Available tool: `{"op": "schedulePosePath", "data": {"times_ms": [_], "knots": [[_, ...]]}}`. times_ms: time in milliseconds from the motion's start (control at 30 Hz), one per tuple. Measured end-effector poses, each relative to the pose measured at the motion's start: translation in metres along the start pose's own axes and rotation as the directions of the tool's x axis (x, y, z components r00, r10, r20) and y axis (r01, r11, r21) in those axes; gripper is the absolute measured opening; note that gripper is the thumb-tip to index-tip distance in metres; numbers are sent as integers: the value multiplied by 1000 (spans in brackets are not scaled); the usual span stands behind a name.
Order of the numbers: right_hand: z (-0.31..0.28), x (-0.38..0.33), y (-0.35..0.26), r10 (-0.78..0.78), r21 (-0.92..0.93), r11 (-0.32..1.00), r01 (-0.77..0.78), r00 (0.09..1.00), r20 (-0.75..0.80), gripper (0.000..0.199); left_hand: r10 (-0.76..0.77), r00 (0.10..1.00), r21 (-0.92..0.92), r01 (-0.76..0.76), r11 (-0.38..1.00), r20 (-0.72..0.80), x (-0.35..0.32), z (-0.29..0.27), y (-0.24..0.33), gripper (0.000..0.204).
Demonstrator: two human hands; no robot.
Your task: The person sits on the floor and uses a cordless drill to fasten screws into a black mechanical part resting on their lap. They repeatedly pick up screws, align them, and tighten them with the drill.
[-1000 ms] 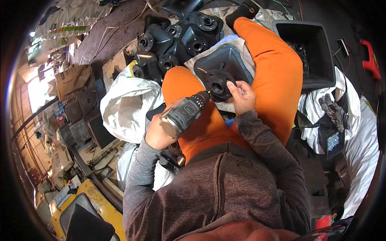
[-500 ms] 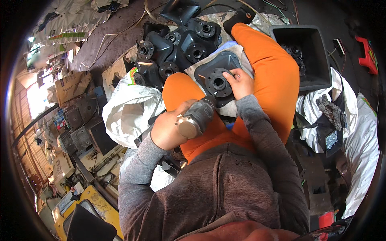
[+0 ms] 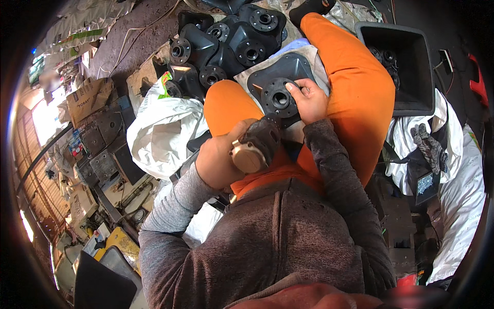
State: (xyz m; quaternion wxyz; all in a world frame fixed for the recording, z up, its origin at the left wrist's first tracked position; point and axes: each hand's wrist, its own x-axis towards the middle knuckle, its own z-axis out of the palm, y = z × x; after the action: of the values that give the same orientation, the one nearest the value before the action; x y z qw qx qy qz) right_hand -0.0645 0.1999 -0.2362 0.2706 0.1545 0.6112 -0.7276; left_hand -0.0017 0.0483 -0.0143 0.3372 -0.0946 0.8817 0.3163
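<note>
My left hand [image 3: 215,158] is wrapped round the grip of a grey cordless drill [image 3: 257,139]. Its front end points up and to the right, at the near edge of a black flanged part [image 3: 283,66] lying between my thighs. Whether the drill's tip touches the part is hidden. The part has a round flange with a raised centre hole and small holes around it, on a broad square-cornered base. My right hand [image 3: 314,104] pinches the flange's right edge between thumb and fingers. Under the part lies a light cloth [image 3: 321,72].
Several similar black flanged parts [image 3: 224,56] are heaped ahead to the left. A black bin [image 3: 411,100] with dark pieces inside stands at right. White sacks [image 3: 164,134] lie on both sides. A grey glove [image 3: 429,147] rests on the right one, beside a dark tray of small metal pieces [image 3: 425,184].
The drill has turned slightly in my left hand's grip, its front end still by the flange. My right hand keeps its hold. The whole view has shifted a little.
</note>
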Motion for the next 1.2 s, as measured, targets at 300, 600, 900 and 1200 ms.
{"op": "schedulePosePath", "data": {"times_ms": [300,600,900,1200], "knots": [[-4,23,29,-189,-331,924,193,981,44,24,-54,985,50,63,997,-162,-21,21,-11,60],[-5,2,-3,-307,-648,699,302,945,109,41,-92,977,-342,21,939,-195,-34,45,-20,53],[-10,16,20,-479,-370,830,417,873,-91,38,-90,958,-643,-110,758,-271,-47,-23,28,24],[-66,-51,-28,-105,715,535,-449,805,584,41,294,876,-124,-364,923,-383,-75,32,0,41]]}}
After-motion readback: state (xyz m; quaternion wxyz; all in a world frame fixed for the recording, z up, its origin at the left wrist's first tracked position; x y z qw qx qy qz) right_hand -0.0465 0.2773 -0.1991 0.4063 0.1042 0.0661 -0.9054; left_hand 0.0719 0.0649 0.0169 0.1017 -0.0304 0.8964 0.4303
